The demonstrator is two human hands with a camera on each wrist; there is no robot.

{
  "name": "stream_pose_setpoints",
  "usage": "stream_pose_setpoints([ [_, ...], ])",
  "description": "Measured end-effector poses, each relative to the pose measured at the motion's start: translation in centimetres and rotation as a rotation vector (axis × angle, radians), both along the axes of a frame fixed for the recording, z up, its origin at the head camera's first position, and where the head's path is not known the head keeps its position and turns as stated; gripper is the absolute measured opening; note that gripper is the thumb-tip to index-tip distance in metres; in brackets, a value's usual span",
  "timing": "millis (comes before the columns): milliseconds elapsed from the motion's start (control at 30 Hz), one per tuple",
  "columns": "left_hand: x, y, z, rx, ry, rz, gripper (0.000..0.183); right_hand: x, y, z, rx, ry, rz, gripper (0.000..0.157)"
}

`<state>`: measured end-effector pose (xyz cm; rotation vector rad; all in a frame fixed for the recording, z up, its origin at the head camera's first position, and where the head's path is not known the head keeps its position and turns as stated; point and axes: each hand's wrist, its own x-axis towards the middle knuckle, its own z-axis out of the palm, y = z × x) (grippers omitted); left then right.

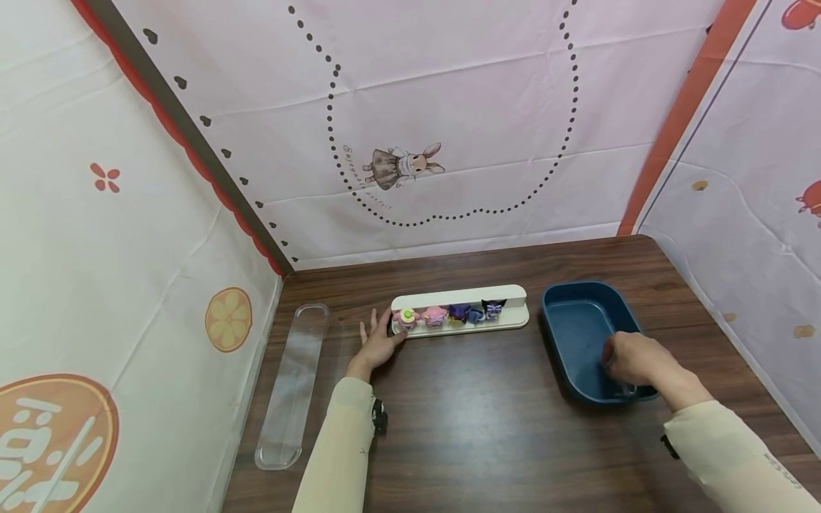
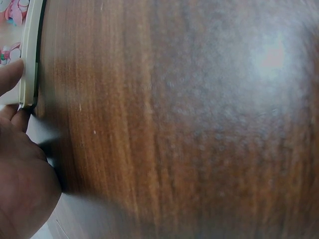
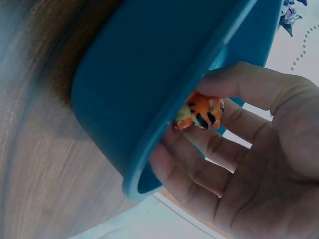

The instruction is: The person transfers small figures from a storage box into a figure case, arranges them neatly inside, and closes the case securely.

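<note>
My left hand [image 1: 377, 348] holds the left end of a white display stand [image 1: 458, 296], thumb at the front and index finger around the end. Several small figurines stand in a row on it: a pink one with a yellow-green top [image 1: 407, 318], another pink one [image 1: 435, 315], a dark purple one [image 1: 458, 312] and a black-and-purple one [image 1: 493, 308] among them. Inside a blue bin [image 1: 580, 285], my right hand [image 1: 635, 360] pinches an orange, black-striped tiger figurine [image 3: 207, 110] between thumb and fingers. In the head view the hand hides this figurine.
A long clear plastic cover [image 1: 291, 385] lies on the left of the brown wooden table [image 1: 474, 427]. Something transparent [image 1: 627, 389] shows in the bin's near end, beside my right hand. Printed cloth walls [image 1: 449, 92] rise at the back and both sides.
</note>
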<state>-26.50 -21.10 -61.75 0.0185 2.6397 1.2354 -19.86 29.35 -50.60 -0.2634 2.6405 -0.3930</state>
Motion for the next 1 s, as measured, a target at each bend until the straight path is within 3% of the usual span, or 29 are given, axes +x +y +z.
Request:
stream_pose_setpoints([
  [800, 0.0, 0.0, -0.1, -0.011, -0.009, 0.004, 0.078, -0.6, -1.3, 0.9, -0.164, 0.331, -0.023, 0.007],
  [1000, 0.0, 0.0, 0.0, -0.024, 0.007, 0.001, 0.076, -0.9, -1.7, 1.4, -0.187, 0.367, -0.035, 0.022],
])
